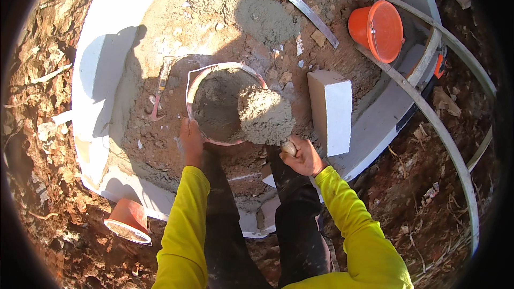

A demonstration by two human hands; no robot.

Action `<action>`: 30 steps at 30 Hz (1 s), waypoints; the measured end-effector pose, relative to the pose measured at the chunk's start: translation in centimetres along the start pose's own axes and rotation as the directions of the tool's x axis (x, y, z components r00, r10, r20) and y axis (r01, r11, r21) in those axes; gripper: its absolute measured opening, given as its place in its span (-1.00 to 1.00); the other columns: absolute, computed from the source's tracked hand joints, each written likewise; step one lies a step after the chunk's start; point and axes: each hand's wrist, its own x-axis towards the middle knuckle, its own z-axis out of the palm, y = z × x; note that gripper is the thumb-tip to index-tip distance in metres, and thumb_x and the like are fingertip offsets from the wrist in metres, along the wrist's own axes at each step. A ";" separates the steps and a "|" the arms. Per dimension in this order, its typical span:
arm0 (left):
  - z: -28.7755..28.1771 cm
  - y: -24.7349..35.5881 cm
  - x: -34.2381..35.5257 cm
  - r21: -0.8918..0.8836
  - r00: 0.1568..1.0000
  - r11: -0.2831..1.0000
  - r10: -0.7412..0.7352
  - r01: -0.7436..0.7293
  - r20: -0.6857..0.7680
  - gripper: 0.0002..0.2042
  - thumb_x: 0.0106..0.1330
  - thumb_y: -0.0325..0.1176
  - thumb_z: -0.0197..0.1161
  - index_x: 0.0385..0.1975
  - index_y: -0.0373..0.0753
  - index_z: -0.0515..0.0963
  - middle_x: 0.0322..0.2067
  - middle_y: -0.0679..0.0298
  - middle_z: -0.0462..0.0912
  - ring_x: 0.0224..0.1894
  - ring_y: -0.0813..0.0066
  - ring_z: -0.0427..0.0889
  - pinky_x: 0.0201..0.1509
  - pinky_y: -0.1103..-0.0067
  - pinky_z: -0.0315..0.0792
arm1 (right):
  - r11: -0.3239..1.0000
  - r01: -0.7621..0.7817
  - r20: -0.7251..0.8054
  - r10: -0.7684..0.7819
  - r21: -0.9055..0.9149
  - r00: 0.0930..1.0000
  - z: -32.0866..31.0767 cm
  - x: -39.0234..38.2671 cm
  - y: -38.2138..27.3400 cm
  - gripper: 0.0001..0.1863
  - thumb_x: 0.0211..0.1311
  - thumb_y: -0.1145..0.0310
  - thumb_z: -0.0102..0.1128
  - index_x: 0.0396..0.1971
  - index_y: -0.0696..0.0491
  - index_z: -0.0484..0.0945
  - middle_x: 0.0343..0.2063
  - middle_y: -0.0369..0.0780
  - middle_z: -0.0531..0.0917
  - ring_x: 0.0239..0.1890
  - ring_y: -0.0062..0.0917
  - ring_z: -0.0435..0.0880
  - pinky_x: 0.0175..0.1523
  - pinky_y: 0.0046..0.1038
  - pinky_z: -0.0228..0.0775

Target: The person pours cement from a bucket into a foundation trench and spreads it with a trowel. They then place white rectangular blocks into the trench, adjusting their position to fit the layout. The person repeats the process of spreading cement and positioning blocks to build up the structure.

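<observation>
In front of me is a round bucket [188,93] of grey wet mortar [217,99], seen from above, with a pinkish rim. My left hand [190,140] is closed on the near left part of that rim. My right hand [304,156] is wrapped round the pale rounded handle of a trowel [289,148]. A thick heap of mortar [266,115] covers the trowel's blade, which hangs over the right part of the bucket.
A curved pale block wall [99,112] rings the dirt. Right of the bucket stands a white block [338,118]. A claw hammer [161,85], a metal square [316,18] and an orange bucket [377,31] lie inside; another bucket [128,217] lies outside. Curved strips [428,109] cross the right wall.
</observation>
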 end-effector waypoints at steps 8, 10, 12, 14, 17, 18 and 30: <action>0.3 -0.2 0.9 0.039 0.998 0.999 0.027 -0.024 -0.060 -0.80 0.39 -0.28 -0.02 -0.45 -0.21 0.39 -0.55 0.41 0.30 -0.52 0.66 0.30 -0.42 0.57 0.28 | 0.809 -0.155 -0.634 -0.309 -0.567 0.709 -5.4 11.3 2.9 -0.77 0.17 0.45 0.19 -0.25 0.15 0.34 -0.40 0.10 0.58 -0.31 0.16 0.56 -0.25 -0.12 0.44; 0.1 1.9 0.6 0.086 0.997 0.994 0.073 -0.072 -0.015 -0.79 0.39 -0.29 -0.03 -0.44 -0.26 0.38 -0.55 0.39 0.32 -0.49 0.61 0.30 -0.38 0.53 0.30 | 0.801 -0.096 -0.583 -0.342 -0.591 0.738 -5.6 10.6 1.9 -0.76 0.17 0.44 0.17 -0.23 0.15 0.33 -0.38 0.10 0.57 -0.30 0.14 0.57 -0.23 -0.07 0.44; 0.5 2.8 -0.7 0.076 0.994 0.991 0.112 -0.110 -0.019 -0.79 0.39 -0.30 -0.02 -0.43 -0.30 0.36 -0.55 0.32 0.32 -0.47 0.56 0.30 -0.35 0.49 0.30 | 0.800 0.037 -0.357 -0.308 -0.599 0.882 -3.9 7.6 1.5 -0.76 0.19 0.40 0.11 -0.21 0.16 0.33 -0.39 0.14 0.57 -0.35 0.12 0.60 -0.27 0.01 0.48; 1.3 3.3 -1.0 0.013 0.983 0.986 0.169 -0.168 -0.067 -0.79 0.37 -0.31 0.01 -0.43 -0.33 0.32 -0.56 0.20 0.30 -0.46 0.51 0.28 -0.35 0.45 0.29 | 0.617 0.121 -0.120 -0.334 -0.778 0.935 -2.7 6.4 -4.0 -0.78 0.18 0.43 0.10 -0.21 0.15 0.35 -0.40 0.10 0.59 -0.34 0.04 0.64 -0.26 -0.04 0.50; 2.9 4.6 -1.7 -0.030 0.969 0.969 0.242 -0.243 -0.039 -0.80 0.37 -0.34 0.03 -0.44 -0.32 0.31 -0.57 0.19 0.32 -0.47 0.51 0.28 -0.37 0.47 0.30 | 0.467 0.190 0.097 -0.217 -0.864 0.971 -0.8 9.6 -5.9 -0.79 0.18 0.47 0.09 -0.18 0.14 0.38 -0.33 0.07 0.60 -0.30 -0.03 0.67 -0.25 -0.09 0.53; 3.5 5.2 -1.6 -0.043 0.975 0.974 0.223 -0.223 -0.010 -0.81 0.37 -0.35 0.03 -0.44 -0.32 0.32 -0.57 0.19 0.33 -0.47 0.52 0.29 -0.37 0.47 0.30 | 0.453 0.204 0.146 -0.161 -0.868 0.976 0.1 12.6 -5.8 -0.78 0.19 0.47 0.08 -0.16 0.15 0.40 -0.28 0.08 0.62 -0.27 -0.03 0.69 -0.21 -0.08 0.54; 3.7 5.9 -3.0 -0.111 0.984 0.981 0.169 -0.162 0.056 -0.85 0.38 -0.38 0.00 -0.41 -0.32 0.35 -0.58 0.21 0.37 -0.50 0.50 0.33 -0.38 0.45 0.32 | 0.579 0.108 0.165 0.046 -0.808 0.985 0.3 13.1 -0.5 -0.68 0.16 0.44 0.09 -0.08 0.21 0.39 -0.37 0.11 0.65 -0.27 -0.03 0.68 -0.18 -0.05 0.52</action>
